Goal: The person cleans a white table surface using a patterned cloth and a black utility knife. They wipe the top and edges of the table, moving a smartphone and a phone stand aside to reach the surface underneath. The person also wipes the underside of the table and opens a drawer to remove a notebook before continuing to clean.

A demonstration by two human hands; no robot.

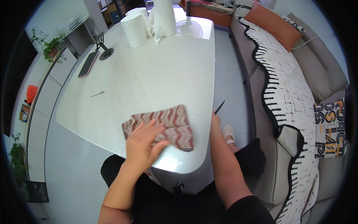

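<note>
A folded cloth with a brown and cream zigzag pattern (179, 120) lies near the front edge of the white table (167, 75). My left hand (145, 137) rests on its left part, fingers spread, palm down. Beyond the table's right edge, my right hand (214, 119) holds a thin dark pointed tool (219, 107); its kind cannot be told, and the table edge partly hides the hand. A small thin metallic item (97, 94) lies on the table to the left of the cloth.
A phone (88, 64) and a black stand (105, 51) are at the table's left. White paper rolls (134, 30) and a clear round plate (193, 29) stand farther back. A sofa with a patterned cover (288, 98) is on the right, low white cabinets (46, 103) on the left.
</note>
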